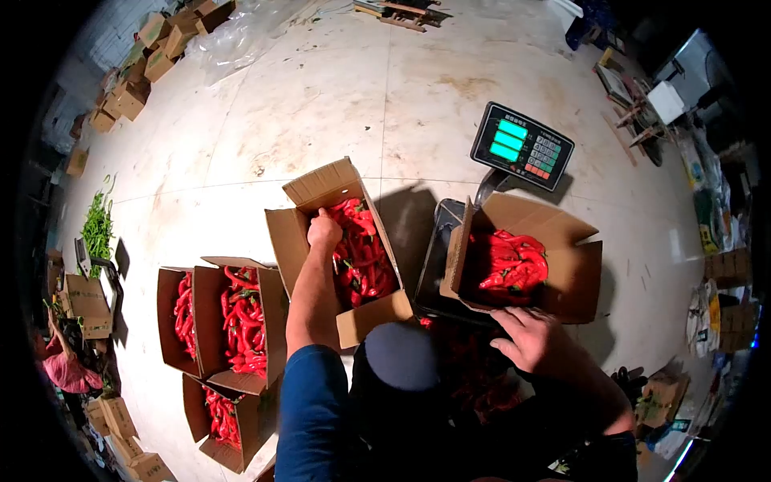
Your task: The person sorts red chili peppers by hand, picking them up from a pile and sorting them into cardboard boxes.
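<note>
My left hand [324, 231] is closed at the far left corner of a cardboard box [319, 183], where the side wall meets the contents; its fingertips are partly hidden. Long red chili peppers [365, 261] fill this box, and its flaps stand folded out. On the platform of a weighing scale [434, 269] sits a second cardboard box [574, 273], with red chili peppers [507, 261] heaped on its left side. My right hand [526, 336] rests with fingers stretched at the near edge of that second box. More red peppers lie in shadow below the right hand.
The scale's display [524, 146] is lit green behind the second box. At left stand several open boxes of red peppers [243, 321]. Green peppers [98, 229] lie farther left, near another person [71, 365]. Stacked cartons [128, 100] line the far left wall.
</note>
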Demonstrator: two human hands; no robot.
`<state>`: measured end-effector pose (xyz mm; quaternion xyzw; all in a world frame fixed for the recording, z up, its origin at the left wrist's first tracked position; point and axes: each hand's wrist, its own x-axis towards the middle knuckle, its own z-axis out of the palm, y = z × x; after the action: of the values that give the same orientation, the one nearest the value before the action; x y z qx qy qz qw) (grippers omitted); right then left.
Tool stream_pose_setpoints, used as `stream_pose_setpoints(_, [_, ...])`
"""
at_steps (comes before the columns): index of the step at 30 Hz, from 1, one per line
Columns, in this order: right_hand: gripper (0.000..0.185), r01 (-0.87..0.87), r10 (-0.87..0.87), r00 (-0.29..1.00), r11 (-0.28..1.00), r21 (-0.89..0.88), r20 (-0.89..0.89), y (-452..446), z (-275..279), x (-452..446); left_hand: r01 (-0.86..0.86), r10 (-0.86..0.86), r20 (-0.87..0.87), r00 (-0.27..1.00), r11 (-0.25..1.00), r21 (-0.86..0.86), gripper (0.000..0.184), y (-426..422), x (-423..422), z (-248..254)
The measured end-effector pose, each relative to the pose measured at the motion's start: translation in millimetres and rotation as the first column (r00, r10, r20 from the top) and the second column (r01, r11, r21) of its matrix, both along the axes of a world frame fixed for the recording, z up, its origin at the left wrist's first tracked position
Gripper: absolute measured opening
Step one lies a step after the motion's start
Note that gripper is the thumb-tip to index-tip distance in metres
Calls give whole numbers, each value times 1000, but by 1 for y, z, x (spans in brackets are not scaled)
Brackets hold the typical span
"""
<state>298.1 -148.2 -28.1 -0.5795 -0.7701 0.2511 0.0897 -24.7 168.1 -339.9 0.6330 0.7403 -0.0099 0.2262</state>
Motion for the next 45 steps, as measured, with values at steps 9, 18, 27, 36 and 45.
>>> stream_pose_setpoints(9, [47, -15, 13, 998, 999, 35, 64, -2, -3, 0, -69, 69, 6, 998, 979, 190, 27, -11, 3, 3])
stream_pose_setpoints(18, [47, -21, 24, 996, 999, -39, 87, -9, 1, 0, -122, 84, 173, 981, 968, 220, 51, -23, 2, -4])
stream_pose_setpoints(27, [45, -17, 16, 997, 1000, 21, 75, -6, -8, 7, -57, 28, 209, 977, 990, 131, 60, 21, -17, -47])
stream_pose_setpoints(36, [45, -43, 39, 993, 999, 32, 114, -5, -3, 2, -197, 137, 250, 958, 952, 233, 40, 8, -5, -29])
stream_pose_setpoints(45, [47, -75, 76, 983, 997, -15, 164, -12, -3, -2, -316, -80, 501, 862, 687, 654, 37, -58, -1, 39])
